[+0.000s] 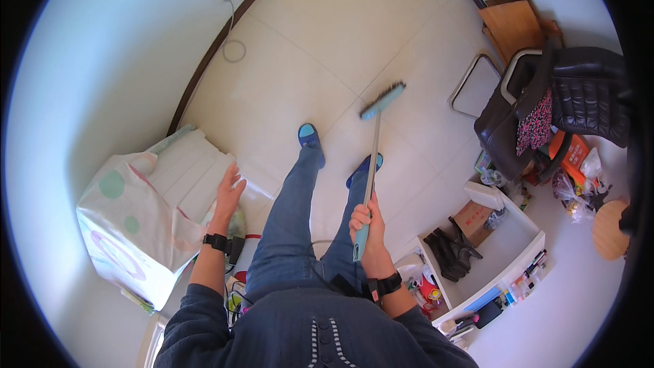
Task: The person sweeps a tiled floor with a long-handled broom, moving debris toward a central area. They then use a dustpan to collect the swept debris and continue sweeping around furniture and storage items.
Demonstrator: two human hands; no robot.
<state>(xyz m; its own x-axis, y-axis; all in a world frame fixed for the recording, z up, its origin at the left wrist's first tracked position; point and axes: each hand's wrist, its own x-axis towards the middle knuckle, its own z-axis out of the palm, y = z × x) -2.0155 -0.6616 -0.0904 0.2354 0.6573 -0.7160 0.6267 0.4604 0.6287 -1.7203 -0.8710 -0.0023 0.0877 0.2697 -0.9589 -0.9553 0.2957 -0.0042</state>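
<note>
My right hand [369, 221] is wrapped around the lower end of a broom's handle [376, 151], just above its pale teal grip [360, 243]. The handle runs away from me to a teal broom head [383, 102] with dark bristles, over the tiled floor beyond my feet. Whether the bristles touch the tiles, I cannot tell. My left hand [230, 191] holds nothing and its fingers are spread apart. It hovers beside a white slatted unit [189, 163] partly draped with a dotted cloth [122, 189].
A brown leather office chair [587, 92] stands at the right near flattened cardboard [513, 25] and a metal-framed stand [475, 87]. Closer, an open white drawer [503, 235] holds dark objects and a small box. A cable [232, 25] hangs from a wall socket onto the floor.
</note>
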